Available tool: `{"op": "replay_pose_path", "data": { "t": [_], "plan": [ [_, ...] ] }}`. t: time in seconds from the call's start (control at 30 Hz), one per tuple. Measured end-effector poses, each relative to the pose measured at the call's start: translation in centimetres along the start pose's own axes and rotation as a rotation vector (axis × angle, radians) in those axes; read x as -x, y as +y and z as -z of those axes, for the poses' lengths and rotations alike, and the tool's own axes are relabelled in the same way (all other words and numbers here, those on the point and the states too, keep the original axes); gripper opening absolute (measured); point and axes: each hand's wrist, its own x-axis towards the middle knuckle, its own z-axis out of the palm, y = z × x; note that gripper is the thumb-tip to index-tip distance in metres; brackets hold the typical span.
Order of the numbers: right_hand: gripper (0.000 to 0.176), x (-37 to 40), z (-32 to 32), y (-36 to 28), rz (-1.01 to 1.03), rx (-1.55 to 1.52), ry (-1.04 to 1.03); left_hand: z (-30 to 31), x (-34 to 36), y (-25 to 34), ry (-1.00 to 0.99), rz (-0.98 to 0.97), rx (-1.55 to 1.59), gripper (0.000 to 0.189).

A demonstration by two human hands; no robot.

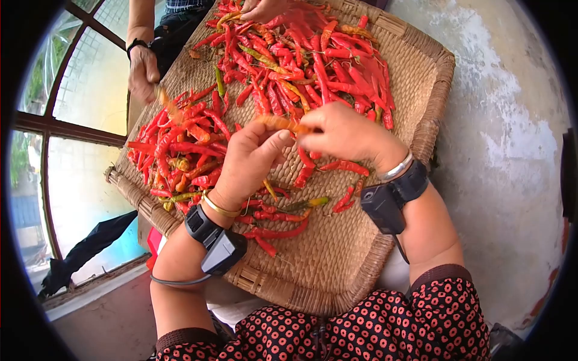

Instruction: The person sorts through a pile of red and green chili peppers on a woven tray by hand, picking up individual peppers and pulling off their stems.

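Note:
Over a woven tray (pixel 337 253), my left hand (pixel 256 153) pinches an orange chili pepper (pixel 276 123) between thumb and fingers. My right hand (pixel 343 132) is closed at the pepper's other end, its fingertips blurred by motion. A large heap of red chili peppers (pixel 283 78) lies on the tray beyond my hands. Another pile of red and orange peppers (pixel 186 144) is to the left of my left hand. Below my hands, a few loose peppers and a green-tipped one (pixel 313 203) rest on the weave.
Across the tray, a co-worker's hand (pixel 143 73) is at the upper left, near a blurred orange pepper; the other hand (pixel 264 9) is over the heap's far edge. A window (pixel 90 144) stands at the left, a bare wall (pixel 494 150) at the right.

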Motion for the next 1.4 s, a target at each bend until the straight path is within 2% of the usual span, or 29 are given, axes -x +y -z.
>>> {"op": "replay_pose_path", "data": {
  "t": [0.03,0.07,0.1,0.17,0.2,0.27,0.3,0.37,0.4,0.47,0.53,0.57,0.63,0.67,0.7,0.77,0.83,0.9,0.93,1.0,1.17,1.23,1.27,1.33,1.37,1.4],
  "plan": [
    [0.023,0.0,0.7,0.1,-0.113,-0.071,0.04,-0.2,-0.1,-0.2,0.021,0.025,-0.069,0.015],
    [0.023,-0.3,1.2,0.9,-0.162,-0.261,0.146,0.9,-0.3,-2.2,-0.087,-0.116,-0.416,0.024],
    [0.028,-0.6,1.3,2.1,-0.113,-0.133,0.387,0.7,-0.1,-2.0,-0.088,-0.118,-0.416,0.024],
    [0.03,-1.3,1.1,3.6,0.161,0.426,1.004,-0.2,0.7,-1.4,-0.341,-0.414,-1.081,0.034],
    [0.03,-1.1,1.0,3.1,0.162,0.425,1.003,-0.6,1.0,-2.0,-0.375,-0.457,-1.079,0.04],
    [0.03,-0.8,0.8,1.7,0.034,-0.06,0.79,-1.3,1.7,-2.4,-0.411,-0.407,-1.146,0.038],
    [0.03,-0.9,0.5,1.6,0.035,-0.063,0.79,-1.5,1.8,-2.6,-0.452,-0.358,-1.209,0.037],
    [0.027,-1.1,0.0,1.5,0.057,0.004,0.549,-1.6,1.3,-2.6,-0.487,-0.308,-1.256,0.039],
    [0.024,-1.1,0.0,1.2,0.081,0.129,0.502,-1.6,1.1,-2.4,-0.529,-0.238,-1.288,0.04],
    [0.024,-0.8,0.3,1.0,0.061,0.071,0.493,-1.0,0.8,-2.6,-0.565,-0.166,-1.325,0.041],
    [0.024,-0.7,0.5,1.3,0.04,0.014,0.509,0.0,0.4,-2.7,-0.507,-0.419,-1.002,0.043],
    [0.024,-0.8,0.6,1.4,0.042,0.008,0.515,0.1,0.3,-2.6,-0.512,-0.419,-1.01,0.043],
    [0.023,-0.9,0.6,1.6,0.106,-0.029,0.682,-0.7,0.3,-0.9,-0.129,-0.028,-0.372,0.04],
    [0.022,-0.8,0.8,1.5,0.086,-0.023,0.681,-1.3,0.0,-1.0,0.024,-0.139,-0.081,0.039],
    [0.022,-0.8,0.8,1.5,0.086,-0.027,0.686,-1.3,0.1,-0.7,0.021,-0.139,-0.086,0.039],
    [0.022,-0.9,0.7,1.7,0.095,-0.052,0.68,-1.0,0.5,0.2,-0.035,-0.254,-0.822,0.038],
    [0.022,-0.8,0.7,1.7,0.095,-0.043,0.666,-1.4,1.2,-1.5,-0.292,-0.301,-0.898,0.022],
    [0.022,-0.8,0.8,1.7,0.099,-0.034,0.649,-2.4,2.1,-3.1,-0.483,-0.401,-1.07,0.028],
    [0.022,-0.8,0.8,1.7,0.088,-0.013,0.622,-2.8,2.4,-3.5,-0.482,-0.402,-1.076,0.028],
    [0.022,-0.8,1.0,1.7,0.084,0.008,0.601,-3.5,2.6,-3.9,-0.644,-0.291,-1.258,0.027],
    [0.02,-0.5,1.3,1.4,0.049,0.035,0.554,-3.6,2.5,-5.0,-0.673,-0.308,-1.305,0.023],
    [0.02,-0.6,1.3,1.7,0.062,0.034,0.558,-3.1,2.2,-4.8,-0.62,-0.344,-1.044,0.022],
    [0.02,-0.6,1.2,1.8,0.07,0.008,0.55,-2.8,2.0,-4.5,-0.618,-0.345,-1.051,0.022],
    [0.021,-0.7,1.2,1.7,0.078,-0.009,0.532,-2.1,1.2,-2.7,-0.409,-0.128,-0.78,0.018],
    [0.021,-0.7,1.1,1.7,0.088,-0.011,0.536,-2.0,1.0,-1.6,-0.372,0.107,-0.514,0.016],
    [0.02,-0.7,1.1,1.7,0.101,-0.021,0.553,-1.6,0.8,-0.8,-0.337,0.173,-0.462,0.016]
  ]
}}
